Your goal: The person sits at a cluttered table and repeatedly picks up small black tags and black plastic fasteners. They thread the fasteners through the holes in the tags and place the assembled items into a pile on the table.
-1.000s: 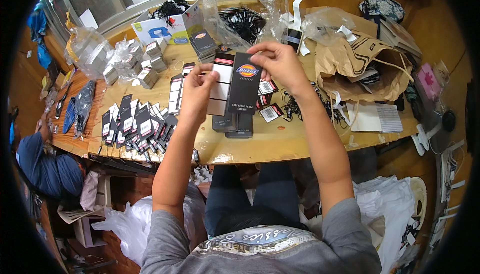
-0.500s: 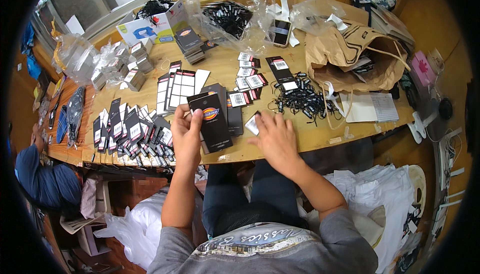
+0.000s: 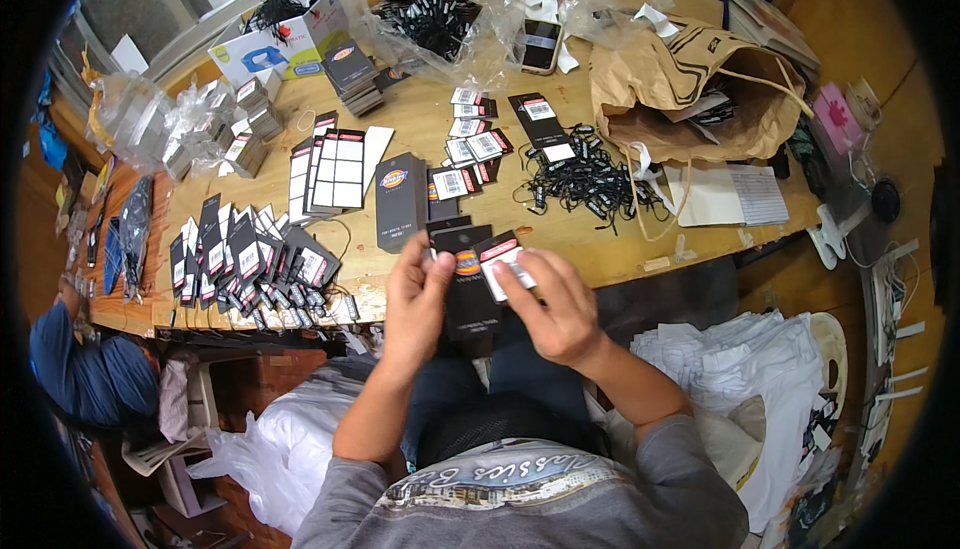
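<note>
Near the table's front edge, my left hand (image 3: 413, 301) grips black hang tags (image 3: 468, 311) between thumb and fingers. My right hand (image 3: 562, 317) pinches a small barcode tag (image 3: 496, 252), white with a red band, against the right side of the black ones. Just beyond lies a stack of black hang tags (image 3: 399, 217). Small barcode tags (image 3: 462, 183) spread out beside that stack. To the right is a tangled heap of black tag strings (image 3: 590, 184). Strung tags (image 3: 245, 254) lie in an overlapping pile on the left.
White-panelled cards (image 3: 337, 177) lie behind the stack. At the back stand a carton (image 3: 290, 57), a clear bag of black strings (image 3: 430, 24) and a phone (image 3: 540, 46). A brown paper bag (image 3: 650, 99) occupies the right. Another person's arm (image 3: 85, 359) shows far left.
Both hands have come together, the left moving right and nearer me with the black tags. My right hand has brought the small barcode tag off the table to them. The view has shifted slightly.
</note>
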`<state>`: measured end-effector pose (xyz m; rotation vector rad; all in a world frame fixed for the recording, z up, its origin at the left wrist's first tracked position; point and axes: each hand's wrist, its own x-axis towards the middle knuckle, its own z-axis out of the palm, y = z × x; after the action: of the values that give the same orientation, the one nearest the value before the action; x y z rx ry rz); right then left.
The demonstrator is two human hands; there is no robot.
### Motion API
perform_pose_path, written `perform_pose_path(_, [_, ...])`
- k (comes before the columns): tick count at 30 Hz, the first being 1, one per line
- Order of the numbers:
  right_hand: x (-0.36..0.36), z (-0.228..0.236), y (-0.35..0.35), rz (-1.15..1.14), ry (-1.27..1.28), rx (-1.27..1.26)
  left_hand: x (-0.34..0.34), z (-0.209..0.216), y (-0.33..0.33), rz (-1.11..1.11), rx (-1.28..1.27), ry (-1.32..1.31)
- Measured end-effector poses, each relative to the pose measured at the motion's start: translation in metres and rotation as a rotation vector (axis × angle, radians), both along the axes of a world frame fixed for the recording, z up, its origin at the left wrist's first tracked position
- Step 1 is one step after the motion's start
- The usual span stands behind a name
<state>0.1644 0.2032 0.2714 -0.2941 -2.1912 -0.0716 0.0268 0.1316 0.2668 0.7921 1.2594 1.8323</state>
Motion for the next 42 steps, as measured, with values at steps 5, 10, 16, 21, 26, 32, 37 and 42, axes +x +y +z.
perform_pose_path(5, [-0.016,-0.005,-0.002,0.192,-0.04,-0.301,0.007,-0.009,0.0,0.069,0.034,-0.075])
perform_pose_path(10, [-0.007,-0.007,0.061,-0.184,0.002,-0.541,0.0,-0.006,-0.009,0.082,0.018,-0.117])
perform_pose_path(16, [-0.014,-0.014,0.082,-0.381,-0.227,-0.751,0.004,-0.007,-0.016,0.051,-0.02,-0.085])
perform_pose_path(21, [0.003,-0.002,0.094,-0.184,-0.14,-1.084,0.002,-0.006,-0.022,0.033,-0.033,-0.11])
perform_pose_path(26, [0.003,0.019,0.101,0.001,-0.036,-1.145,0.003,-0.008,-0.019,-0.013,-0.041,-0.095])
perform_pose_path(32, [-0.018,0.035,0.099,0.148,-0.164,-0.886,0.008,-0.006,-0.021,-0.047,-0.032,-0.07])
perform_pose_path(37, [0.002,0.022,0.104,0.061,-0.557,-0.424,0.005,-0.006,-0.029,-0.061,-0.012,-0.06])
perform_pose_path(42, [0.003,-0.001,0.106,0.11,-0.413,-0.569,0.009,-0.002,-0.025,-0.156,-0.047,-0.203])
